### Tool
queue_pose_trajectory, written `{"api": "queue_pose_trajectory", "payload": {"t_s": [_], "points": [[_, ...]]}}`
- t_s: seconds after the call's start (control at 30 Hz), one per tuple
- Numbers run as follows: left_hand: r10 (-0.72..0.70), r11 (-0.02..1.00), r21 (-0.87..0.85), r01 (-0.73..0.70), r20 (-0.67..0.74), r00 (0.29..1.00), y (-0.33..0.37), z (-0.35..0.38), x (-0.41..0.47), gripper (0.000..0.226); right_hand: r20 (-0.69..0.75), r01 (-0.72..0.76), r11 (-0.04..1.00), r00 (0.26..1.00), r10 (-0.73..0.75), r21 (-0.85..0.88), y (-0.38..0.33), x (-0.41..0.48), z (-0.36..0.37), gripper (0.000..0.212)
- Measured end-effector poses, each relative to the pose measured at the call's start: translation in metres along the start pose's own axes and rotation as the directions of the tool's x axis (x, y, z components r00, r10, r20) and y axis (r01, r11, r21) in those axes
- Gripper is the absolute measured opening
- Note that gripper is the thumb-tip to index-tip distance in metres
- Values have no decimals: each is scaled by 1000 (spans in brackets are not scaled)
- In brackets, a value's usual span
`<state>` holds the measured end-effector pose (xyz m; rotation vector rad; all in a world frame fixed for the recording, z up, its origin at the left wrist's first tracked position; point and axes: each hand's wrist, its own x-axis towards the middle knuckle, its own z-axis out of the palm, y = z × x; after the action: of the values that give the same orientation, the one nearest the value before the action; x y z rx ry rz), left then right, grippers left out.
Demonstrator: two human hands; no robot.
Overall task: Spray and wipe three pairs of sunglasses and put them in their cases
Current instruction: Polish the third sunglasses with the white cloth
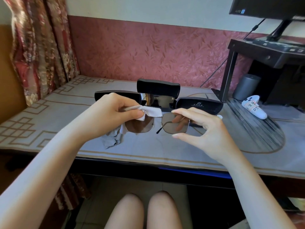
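Fingers (127,104) of my left hand (113,111) are curled tight with the thumb, pinching a white cloth (152,111) onto the top edge of one brown lens. On my right hand (203,129), index tip and thumb are narrowed onto the upper and lower rim of the other lens, with the remaining fingers showing through the glass from behind. Between the two hands the sunglasses (168,125) hang in the air above the middle of the table (165,151), nearer its front edge, one temple folded in.

Below them a grey cloth (112,139) lies crumpled on the table. Toward the back edge stand three cases: the left case (115,95), the middle case (158,87) open with dark sunglasses (158,100) inside, and the right case (199,104).

My worry is the right hand: the fingers behind the lens could leave fresh smears on it. The wire frame looks thin, so rubbing hard on one side while I hold the other might twist the bridge. And with only two fingertips on the rim, a firm wipe could knock the pair loose onto the table.
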<state>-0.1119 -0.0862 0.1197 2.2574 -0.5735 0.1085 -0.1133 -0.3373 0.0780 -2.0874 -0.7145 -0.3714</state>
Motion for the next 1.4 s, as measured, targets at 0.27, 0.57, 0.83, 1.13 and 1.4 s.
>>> {"api": "queue_pose_trajectory", "payload": {"t_s": [0.27,0.57,0.83,1.13,1.4], "points": [[-37,997,-71,36,-23,999,25,20,10,32,9,78,997,997,-78,-13,-3,5,7,41],[-58,995,84,50,85,995,28,26,20,30,62,11,1000,998,-12,21,-5,1,7,108],[20,985,171,-21,13,1000,23,30,16,27,-12,94,996,996,-94,2,4,1,11,53],[167,939,333,-87,-218,961,-8,17,-17,62,-80,77,993,994,-70,94,9,2,8,53],[274,914,372,-161,-274,922,-13,18,-17,53,-44,57,998,997,-56,5,4,0,4,53]]}}
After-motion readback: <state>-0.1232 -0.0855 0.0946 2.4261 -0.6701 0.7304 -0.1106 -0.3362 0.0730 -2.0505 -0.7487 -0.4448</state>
